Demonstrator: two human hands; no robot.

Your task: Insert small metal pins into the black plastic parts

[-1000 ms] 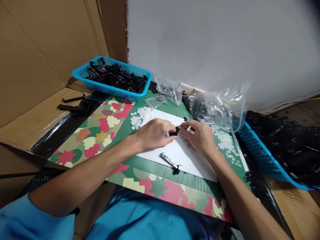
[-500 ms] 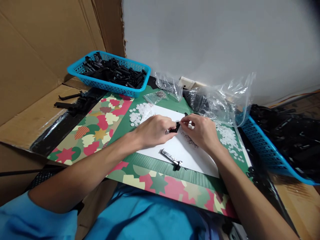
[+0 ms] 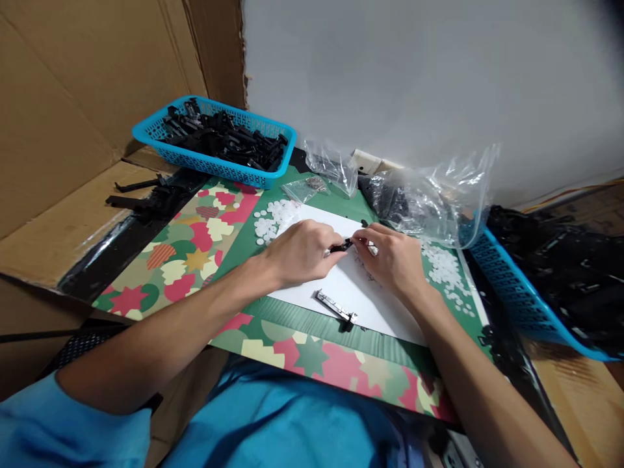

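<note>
My left hand (image 3: pixel 309 253) is closed on a small black plastic part (image 3: pixel 342 246) above the white sheet (image 3: pixel 312 305). The fingertips of my right hand (image 3: pixel 390 257) are pinched together at the right end of that part; whatever else they hold is too small to make out. Nearer to me on the sheet lies a narrow black and silver mechanism (image 3: pixel 335 307), slanted down to the right. Tiny metal-looking pieces (image 3: pixel 366 270) are scattered on the sheet beneath my right hand.
White discs lie in a left pile (image 3: pixel 273 221) and a right pile (image 3: pixel 446 270). A blue basket (image 3: pixel 214 166) of black parts stands back left, another blue basket (image 3: pixel 526 292) at right. Clear plastic bags (image 3: pixel 429 201) sit by the wall; black parts (image 3: pixel 146 201) lie at far left.
The black part has turned slightly between my hands and now looks flatter. Both hands stay in nearly the same place.
</note>
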